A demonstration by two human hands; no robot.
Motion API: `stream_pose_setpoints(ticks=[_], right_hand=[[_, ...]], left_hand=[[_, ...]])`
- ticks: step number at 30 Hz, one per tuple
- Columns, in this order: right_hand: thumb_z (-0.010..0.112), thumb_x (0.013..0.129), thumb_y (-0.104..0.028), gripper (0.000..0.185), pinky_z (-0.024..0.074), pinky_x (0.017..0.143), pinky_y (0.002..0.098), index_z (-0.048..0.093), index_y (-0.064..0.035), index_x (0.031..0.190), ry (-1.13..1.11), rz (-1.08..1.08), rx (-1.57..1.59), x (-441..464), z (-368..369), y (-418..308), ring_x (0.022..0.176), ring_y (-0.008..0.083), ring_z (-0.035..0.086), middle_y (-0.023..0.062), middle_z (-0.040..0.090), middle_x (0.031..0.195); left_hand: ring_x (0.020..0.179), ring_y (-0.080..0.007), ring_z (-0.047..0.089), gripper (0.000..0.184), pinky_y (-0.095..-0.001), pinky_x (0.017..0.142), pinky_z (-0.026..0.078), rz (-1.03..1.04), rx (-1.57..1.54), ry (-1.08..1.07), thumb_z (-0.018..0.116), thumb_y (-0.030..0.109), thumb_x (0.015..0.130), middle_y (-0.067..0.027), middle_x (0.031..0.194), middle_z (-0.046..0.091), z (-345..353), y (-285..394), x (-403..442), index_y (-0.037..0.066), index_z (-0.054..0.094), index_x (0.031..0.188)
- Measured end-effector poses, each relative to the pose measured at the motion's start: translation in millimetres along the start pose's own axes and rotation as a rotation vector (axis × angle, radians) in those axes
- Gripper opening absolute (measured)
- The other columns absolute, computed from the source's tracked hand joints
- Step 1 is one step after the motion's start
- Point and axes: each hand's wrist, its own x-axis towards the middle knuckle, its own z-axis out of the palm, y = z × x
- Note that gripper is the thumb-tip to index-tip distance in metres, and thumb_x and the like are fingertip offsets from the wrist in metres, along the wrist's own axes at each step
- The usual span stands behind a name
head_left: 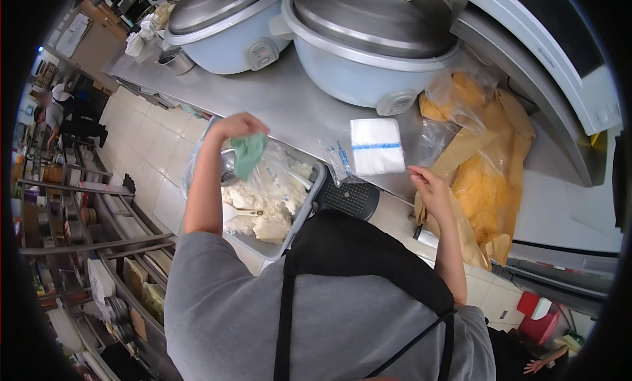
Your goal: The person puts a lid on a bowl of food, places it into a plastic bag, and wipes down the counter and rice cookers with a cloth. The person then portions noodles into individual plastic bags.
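Apron (355, 249) | left hand (241, 125) closed on cloth (248, 157) | right hand (428, 185) half-open beside packet (377, 158)

Pkt (377, 158) on ctr (303, 111), betw. tub (307, 208) & bag (517, 127)

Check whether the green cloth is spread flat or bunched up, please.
Bunched up: the green cloth hangs crumpled beneath the left hand, not laid out flat.

Green cloth (248, 156): upper edge is hiding under the left hand (242, 125)
Grey tub (305, 213): one side is disappearing behind the left forearm
Large cooker (359, 71): lid is running off the top edge, beyond both hands
Wrapper (339, 162): print left of the right hand (428, 182) is showing too small to read
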Motion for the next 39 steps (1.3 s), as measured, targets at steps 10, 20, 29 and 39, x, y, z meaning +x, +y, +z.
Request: stream_pose_setpoints(ticks=[10, 20, 29, 39], right_hand=[[0.054, 0.080, -0.008, 0.020, 0.0446, 0.069, 0.0277, 0.058, -0.0029, 0.098, 0.021, -0.062, -0.113, 27, 26, -13, 0.078, 0.0215, 0.059, 0.0123, 0.060, 0.087], [0.055, 0.079, -0.007, 0.020, 0.0448, 0.070, 0.0284, 0.058, -0.0010, 0.097, 0.027, 0.081, -0.238, 36, 19, -5, 0.079, 0.0230, 0.059, 0.0136, 0.060, 0.086], [0.055, 0.079, -0.007, 0.021, 0.0457, 0.069, 0.0293, 0.058, -0.0005, 0.098, 0.019, 0.148, -0.299, 36, 24, 4, 0.077, 0.0243, 0.059, 0.0140, 0.060, 0.085], [0.053, 0.079, -0.010, 0.018, 0.0455, 0.068, 0.0326, 0.060, -0.0036, 0.095, 0.040, 0.143, -0.395, 48, 36, -3, 0.078, 0.0279, 0.059, 0.0147, 0.060, 0.086]], left_hand=[[0.126, -0.0287, 0.024, 0.049, -0.0493, 0.100, 0.020, -0.050, 0.278, 0.568, 0.032, 0.038, 0.088, -0.0056, 0.140, 0.020, 83, 42, 153, 0.016, 0.028, 0.132], [0.129, -0.0311, 0.014, 0.050, -0.0492, 0.103, 0.012, -0.508, 0.367, 1.065, 0.030, 0.039, 0.087, -0.0028, 0.141, 0.019, -31, -148, 123, 0.019, 0.026, 0.133], [0.118, -0.0430, 0.029, 0.046, -0.0479, 0.097, 0.024, -0.330, 0.464, 1.288, 0.039, 0.025, 0.084, -0.0215, 0.132, 0.030, 2, -128, 126, 0.001, 0.038, 0.123], [0.124, -0.0313, 0.026, 0.048, -0.0383, 0.100, 0.025, 0.197, 0.500, 1.068, 0.043, 0.024, 0.082, -0.0154, 0.133, 0.029, -32, -50, 227, 0.002, 0.035, 0.125]])
